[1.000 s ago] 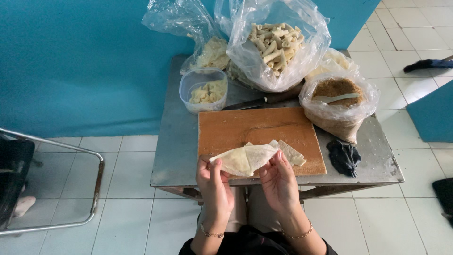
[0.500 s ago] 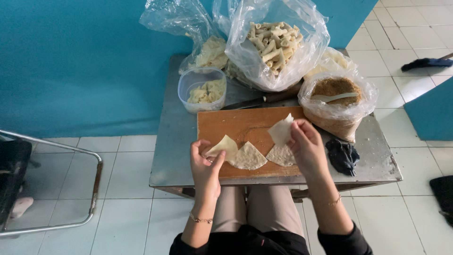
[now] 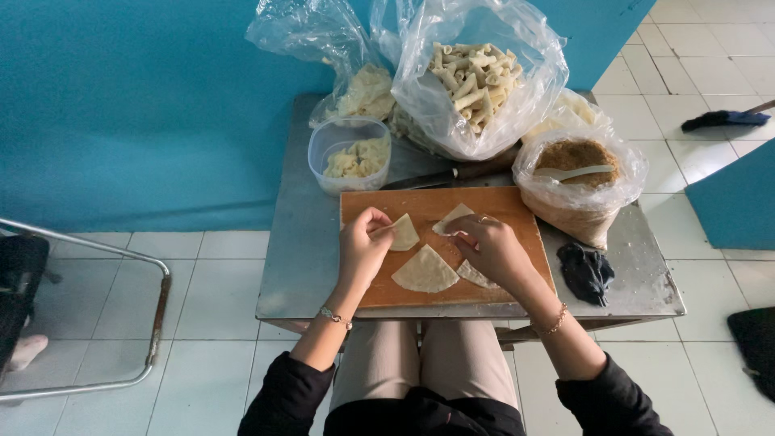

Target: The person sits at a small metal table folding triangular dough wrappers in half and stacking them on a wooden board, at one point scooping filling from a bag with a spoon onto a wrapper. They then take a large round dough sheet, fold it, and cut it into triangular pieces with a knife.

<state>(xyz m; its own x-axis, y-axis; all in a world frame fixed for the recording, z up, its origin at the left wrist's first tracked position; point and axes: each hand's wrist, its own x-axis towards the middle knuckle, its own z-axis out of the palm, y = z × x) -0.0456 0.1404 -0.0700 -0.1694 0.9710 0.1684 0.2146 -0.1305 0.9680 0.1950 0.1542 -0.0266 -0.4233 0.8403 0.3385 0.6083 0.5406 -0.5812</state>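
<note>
A wooden cutting board lies on a small metal table. Pale triangular wrapper pieces lie on it. My left hand pinches one wrapper piece at the board's left. My right hand holds the edge of another wrapper piece near the board's middle. A larger quarter-round wrapper lies flat between my hands, and another piece shows partly under my right hand.
Behind the board stand a clear tub of filling, a plastic bag of rolled snacks, a second bag, a bag of brown crumbs with a spoon, and a knife. A dark cloth lies at right. A metal frame stands left.
The stacked wrappers I held together at the board's near edge have been separated; pieces now lie spread on the board and both hands have moved up over it.
</note>
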